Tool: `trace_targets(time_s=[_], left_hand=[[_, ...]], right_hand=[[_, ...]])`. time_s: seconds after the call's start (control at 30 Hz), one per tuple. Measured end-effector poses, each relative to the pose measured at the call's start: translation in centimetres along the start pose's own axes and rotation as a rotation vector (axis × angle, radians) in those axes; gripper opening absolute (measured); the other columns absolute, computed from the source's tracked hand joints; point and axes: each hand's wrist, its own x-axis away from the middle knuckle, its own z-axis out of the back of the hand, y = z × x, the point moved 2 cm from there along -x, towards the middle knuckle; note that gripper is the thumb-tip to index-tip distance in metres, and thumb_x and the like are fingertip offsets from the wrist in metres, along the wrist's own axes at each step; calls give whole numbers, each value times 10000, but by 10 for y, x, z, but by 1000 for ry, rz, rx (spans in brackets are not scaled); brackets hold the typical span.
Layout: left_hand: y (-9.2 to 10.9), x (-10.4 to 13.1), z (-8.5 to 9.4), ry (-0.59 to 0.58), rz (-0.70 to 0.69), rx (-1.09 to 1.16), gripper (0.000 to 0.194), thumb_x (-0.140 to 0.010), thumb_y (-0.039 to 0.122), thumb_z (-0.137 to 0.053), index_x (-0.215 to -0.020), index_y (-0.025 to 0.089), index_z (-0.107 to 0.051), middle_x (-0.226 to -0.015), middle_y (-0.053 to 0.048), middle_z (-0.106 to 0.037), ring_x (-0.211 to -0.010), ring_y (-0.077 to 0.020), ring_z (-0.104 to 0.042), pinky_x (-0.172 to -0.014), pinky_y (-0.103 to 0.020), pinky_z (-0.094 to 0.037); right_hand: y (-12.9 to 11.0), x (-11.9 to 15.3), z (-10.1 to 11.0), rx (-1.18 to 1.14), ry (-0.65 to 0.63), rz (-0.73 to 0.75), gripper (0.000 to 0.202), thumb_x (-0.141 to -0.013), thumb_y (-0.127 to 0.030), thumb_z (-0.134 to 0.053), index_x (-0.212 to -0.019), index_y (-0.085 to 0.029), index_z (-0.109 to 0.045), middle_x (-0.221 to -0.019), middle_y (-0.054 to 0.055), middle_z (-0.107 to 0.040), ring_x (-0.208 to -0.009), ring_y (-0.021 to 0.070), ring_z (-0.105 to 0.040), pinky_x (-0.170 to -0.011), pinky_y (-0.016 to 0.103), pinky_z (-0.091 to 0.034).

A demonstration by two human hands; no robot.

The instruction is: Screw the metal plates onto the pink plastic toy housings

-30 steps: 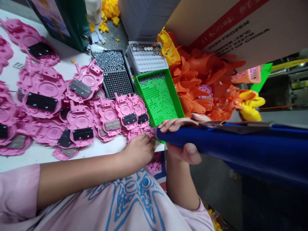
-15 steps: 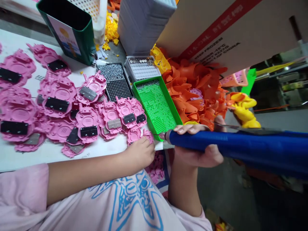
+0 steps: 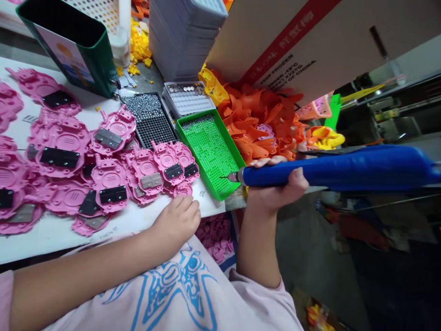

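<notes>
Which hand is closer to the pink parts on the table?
The left. The left hand is just beside the nearest pink part; whether they touch is unclear. The right hand is farther off, to the right of the green tray, gripping a blue tool.

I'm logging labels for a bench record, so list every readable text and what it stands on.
"KEEP FROZEN": cardboard box
"UNDER -18°C": same box
"X227G": same box, start of line unclear
"OF CHINA": same box, start of line unclear
White characters, red band on that box: too blurred to read surely
Faint print, white table cover: too small to read
</notes>
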Motion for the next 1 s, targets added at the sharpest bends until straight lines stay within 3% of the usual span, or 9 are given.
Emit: trace_targets(time_s=[0.27,0.47,0.63,0.83,1.0], left_hand=[[7,-4,-10,-73,-146,123,90,-823,88,-584,-831,136,-660,-759,-69,-612,-751,-203,-539,-635,-331,-380],[8,-5,-19,-15,-168,164,95,-822,93,-576,-851,124,-660,-821,-84,-641,-743,-207,-551,-642,-333,-424],[8,-3,-25,41,-164,200,103,-841,96,-559,-860,115,-658,-853,-94,-658,-777,-216,-577,-679,-342,-473],[7,-3,-28,120,-163,219,94,-843,102,-568,-824,112,-660,-850,-93,-666,-786,-214,-595,-735,-359,-500],[4,-3,-28,159,-171,234,95,-844,108,-572,-805,112,-658,-855,-95,-668,-795,-209,-602,-794,-373,-498]], right_hand=[[24,-2,-15,22,-50,5,219,-739,-427,-518,-768,-209,-518,-649,-49,-518,-505,93,-561,-538,273,-506],[28,0,-18,-6,-112,26,162,-757,-368,-516,-727,-209,-528,-663,-35,-536,-534,104,-586,-542,276,-508],[28,1,-18,-23,-162,26,239,-725,-365,-565,-935,-253,-538,-663,-58,-556,-534,116,-588,-570,298,-520],[28,4,-19,25,-172,-22,223,-693,-414,-597,-785,-215,-560,-661,-44,-538,-549,117,-582,-585,306,-514],[29,4,-19,-16,-204,-18,217,-677,-387,-622,-782,-200,-589,-655,-37,-558,-545,115,-585,-590,300,-519]])
